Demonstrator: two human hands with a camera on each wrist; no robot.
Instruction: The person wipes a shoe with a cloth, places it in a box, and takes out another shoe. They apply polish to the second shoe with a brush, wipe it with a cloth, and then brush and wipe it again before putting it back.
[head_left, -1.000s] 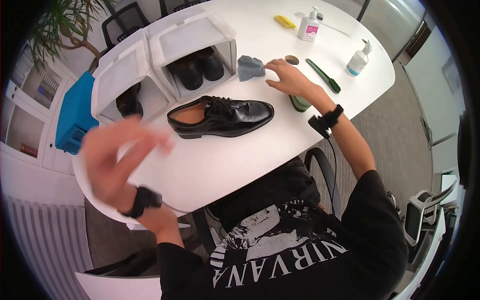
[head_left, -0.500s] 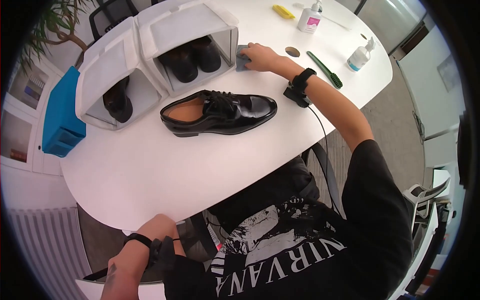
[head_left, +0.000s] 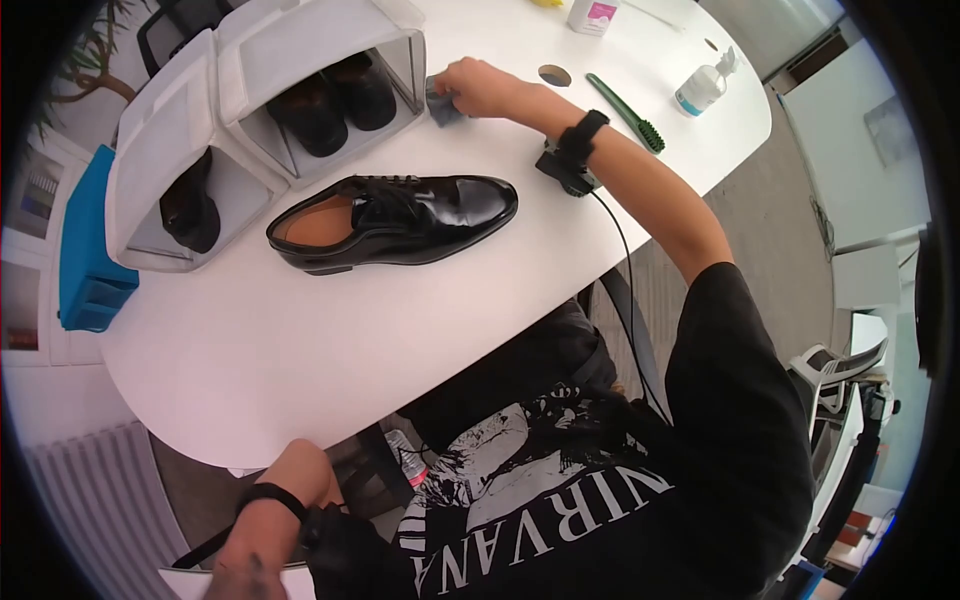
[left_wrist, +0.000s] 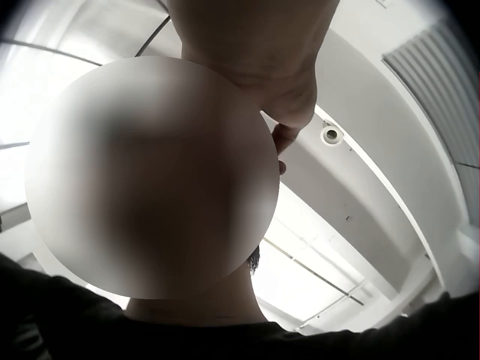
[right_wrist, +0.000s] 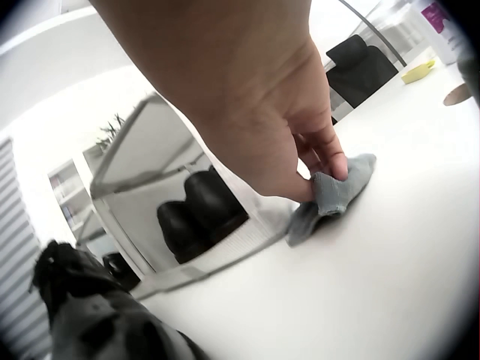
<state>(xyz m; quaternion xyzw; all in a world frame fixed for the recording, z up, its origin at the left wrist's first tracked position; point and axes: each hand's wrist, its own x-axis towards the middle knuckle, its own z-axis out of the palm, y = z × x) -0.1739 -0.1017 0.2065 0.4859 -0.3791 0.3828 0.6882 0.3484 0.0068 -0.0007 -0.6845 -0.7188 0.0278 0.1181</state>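
Observation:
My right hand [head_left: 487,88] pinches a grey-blue cloth [right_wrist: 334,196] between thumb and fingers, close over the white table [head_left: 330,340] beside a shoe box. A glossy black lace-up dress shoe [head_left: 400,220] lies nearer me, its toe to the right and its tan insole showing. My left arm is bent up at the lower left of the head view, with the hand raised by the head. In the left wrist view, the heel of the left hand [left_wrist: 289,101] and some fingertips show beside a blurred disc; most of its fingers are hidden.
Two white open-fronted shoe boxes [head_left: 315,30] with dark shoes [head_left: 360,90] inside stand at the back left, by a blue box [head_left: 95,240]. A green long-handled brush [head_left: 625,112], a spray bottle [head_left: 703,88] and a pump bottle [head_left: 594,15] are on the right.
My right hand has moved left to the cloth and taken hold of it. My left hand has gone from over the table's left side up toward the head.

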